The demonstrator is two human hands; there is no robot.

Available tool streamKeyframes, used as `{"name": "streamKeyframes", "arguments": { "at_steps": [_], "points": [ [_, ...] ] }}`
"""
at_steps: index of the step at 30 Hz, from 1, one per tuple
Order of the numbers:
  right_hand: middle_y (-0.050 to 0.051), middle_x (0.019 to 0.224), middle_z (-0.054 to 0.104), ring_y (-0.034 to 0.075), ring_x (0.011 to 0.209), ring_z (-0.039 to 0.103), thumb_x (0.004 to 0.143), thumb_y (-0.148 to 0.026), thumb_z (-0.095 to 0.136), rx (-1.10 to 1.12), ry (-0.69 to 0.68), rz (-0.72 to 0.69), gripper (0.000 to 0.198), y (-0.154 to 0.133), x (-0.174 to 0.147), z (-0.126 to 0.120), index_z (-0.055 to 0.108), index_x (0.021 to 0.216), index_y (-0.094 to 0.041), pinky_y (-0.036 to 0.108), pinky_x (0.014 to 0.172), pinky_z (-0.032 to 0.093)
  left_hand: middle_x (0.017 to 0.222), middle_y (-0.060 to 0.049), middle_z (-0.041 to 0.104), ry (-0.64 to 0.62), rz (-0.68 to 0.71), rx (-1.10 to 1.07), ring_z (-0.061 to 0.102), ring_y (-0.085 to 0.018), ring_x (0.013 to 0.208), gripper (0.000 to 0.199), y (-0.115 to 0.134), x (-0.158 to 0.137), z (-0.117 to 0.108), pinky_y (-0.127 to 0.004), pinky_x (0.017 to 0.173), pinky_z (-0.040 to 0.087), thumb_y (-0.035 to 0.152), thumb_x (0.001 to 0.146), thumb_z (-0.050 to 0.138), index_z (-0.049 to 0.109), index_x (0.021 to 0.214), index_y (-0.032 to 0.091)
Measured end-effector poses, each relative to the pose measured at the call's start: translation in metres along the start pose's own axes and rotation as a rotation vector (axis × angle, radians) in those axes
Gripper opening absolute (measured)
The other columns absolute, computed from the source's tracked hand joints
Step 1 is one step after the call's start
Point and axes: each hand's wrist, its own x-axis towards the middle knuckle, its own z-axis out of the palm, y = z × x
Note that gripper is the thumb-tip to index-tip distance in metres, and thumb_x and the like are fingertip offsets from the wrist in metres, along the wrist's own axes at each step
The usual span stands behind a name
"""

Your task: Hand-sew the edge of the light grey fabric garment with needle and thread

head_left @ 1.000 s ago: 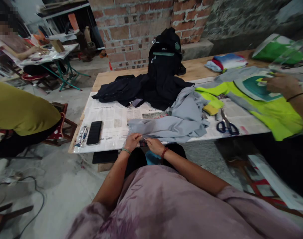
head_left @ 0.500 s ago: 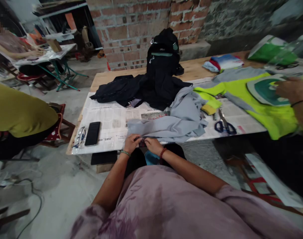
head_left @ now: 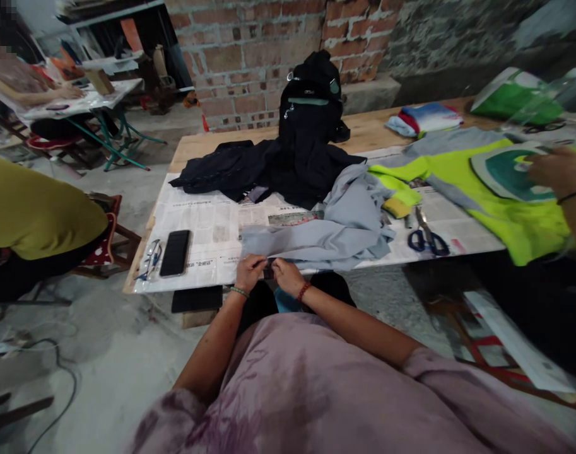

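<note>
At the table's front edge, my left hand (head_left: 250,273) and my right hand (head_left: 288,278) are close together, fingers pinched. Between them is a small dark piece (head_left: 269,270), held from both sides; it is too small to tell its kind. Just beyond my fingers lies a crumpled grey garment (head_left: 311,241), one long part of it stretched along the edge. I cannot tell whether the dark piece is joined to it. A black garment (head_left: 231,173) is spread farther back.
A phone (head_left: 175,253) and glasses (head_left: 150,260) lie left on the newspaper. Scissors (head_left: 428,238) rest at right. A co-worker's hand (head_left: 559,173) grips an iron (head_left: 508,170) on a neon-yellow garment (head_left: 519,221). A black backpack (head_left: 311,94) stands behind. Another person sits at left.
My right hand has shifted slightly left, and more of the dark piece shows between my fingers. The grey garment stays put. The co-worker's hand and iron have moved slightly to the right.
</note>
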Motion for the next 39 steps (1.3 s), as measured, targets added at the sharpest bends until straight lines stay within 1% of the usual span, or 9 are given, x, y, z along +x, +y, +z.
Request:
{"name": "streamKeyframes", "arguments": {
  "at_steps": [8, 12, 16, 21, 25, 28, 33, 35, 39],
  "points": [
    [0.004, 0.078, 0.064, 0.012, 0.071, 0.055, 0.086, -0.014, 0.040, -0.015, 0.042, -0.014, 0.021, 0.004, -0.001, 0.006, 0.061, 0.090, -0.015, 0.021, 0.067, 0.036, 0.076, -0.002, 0.068, -0.056, 0.041, 0.068, 0.059, -0.014, 0.075, 0.008, -0.001, 0.001, -0.001, -0.028, 0.074, 0.047, 0.020, 0.076, 0.061, 0.069, 0.079, 0.021],
    [0.004, 0.076, 0.064, 0.011, 0.068, 0.054, 0.087, -0.015, 0.039, -0.020, 0.024, 0.004, 0.022, 0.004, -0.002, 0.006, 0.060, 0.091, -0.015, 0.020, 0.065, 0.036, 0.075, -0.002, 0.068, -0.065, 0.079, 0.106, 0.058, -0.015, 0.075, 0.008, -0.002, 0.000, 0.000, -0.029, 0.074, 0.046, 0.020, 0.076, 0.062, 0.069, 0.078, 0.021],
    [0.004, 0.077, 0.063, 0.012, 0.069, 0.054, 0.088, -0.018, 0.038, -0.102, 0.008, -0.007, 0.022, 0.002, -0.002, 0.000, 0.060, 0.090, -0.016, 0.021, 0.065, 0.034, 0.077, -0.002, 0.068, -0.030, 0.060, 0.076, 0.059, -0.014, 0.075, 0.009, 0.000, -0.001, 0.000, -0.028, 0.073, 0.047, 0.020, 0.076, 0.062, 0.069, 0.081, 0.021],
    [0.004, 0.075, 0.063, 0.013, 0.069, 0.053, 0.088, -0.019, 0.039, -0.202, -0.011, -0.031, 0.022, -0.002, -0.001, -0.009, 0.060, 0.085, -0.017, 0.022, 0.064, 0.032, 0.077, -0.002, 0.068, -0.027, 0.049, 0.050, 0.059, -0.014, 0.076, 0.009, 0.001, -0.002, -0.001, -0.028, 0.073, 0.047, 0.019, 0.077, 0.060, 0.068, 0.081, 0.020],
    [0.005, 0.078, 0.063, 0.012, 0.073, 0.053, 0.086, -0.015, 0.041, -0.185, 0.022, -0.070, 0.021, -0.006, 0.000, -0.009, 0.060, 0.079, -0.016, 0.021, 0.068, 0.033, 0.078, -0.002, 0.068, -0.032, 0.035, 0.048, 0.059, -0.014, 0.076, 0.010, -0.001, -0.001, 0.000, -0.028, 0.073, 0.047, 0.019, 0.077, 0.059, 0.068, 0.081, 0.020],
    [0.005, 0.079, 0.063, 0.013, 0.074, 0.053, 0.085, -0.013, 0.041, -0.169, 0.055, -0.065, 0.020, -0.006, 0.002, -0.004, 0.060, 0.080, -0.015, 0.021, 0.068, 0.034, 0.079, -0.002, 0.068, -0.027, 0.036, 0.047, 0.059, -0.014, 0.077, 0.011, -0.003, 0.000, 0.001, -0.028, 0.074, 0.048, 0.018, 0.078, 0.058, 0.068, 0.081, 0.020],
    [0.006, 0.078, 0.063, 0.013, 0.073, 0.053, 0.085, -0.015, 0.041, -0.160, 0.083, -0.039, 0.020, -0.005, 0.012, 0.004, 0.060, 0.079, -0.015, 0.022, 0.069, 0.034, 0.077, -0.001, 0.069, -0.080, 0.103, 0.105, 0.059, -0.015, 0.076, 0.011, -0.003, 0.001, 0.001, -0.030, 0.077, 0.046, 0.017, 0.077, 0.060, 0.069, 0.079, 0.022],
    [0.005, 0.079, 0.064, 0.013, 0.074, 0.054, 0.085, -0.015, 0.041, -0.151, 0.086, -0.037, 0.020, -0.004, 0.015, 0.005, 0.061, 0.080, -0.016, 0.022, 0.070, 0.035, 0.077, -0.001, 0.069, -0.067, 0.106, 0.116, 0.059, -0.014, 0.076, 0.011, -0.002, 0.000, 0.001, -0.030, 0.076, 0.046, 0.017, 0.077, 0.059, 0.068, 0.080, 0.022],
    [0.005, 0.086, 0.066, 0.013, 0.078, 0.056, 0.085, -0.016, 0.043, -0.099, 0.100, -0.011, 0.019, -0.004, 0.012, 0.005, 0.062, 0.086, -0.016, 0.022, 0.072, 0.037, 0.080, -0.003, 0.068, 0.006, 0.060, 0.103, 0.059, -0.014, 0.078, 0.011, -0.003, -0.001, 0.003, -0.029, 0.076, 0.046, 0.019, 0.079, 0.058, 0.068, 0.084, 0.020]
  ]
}}
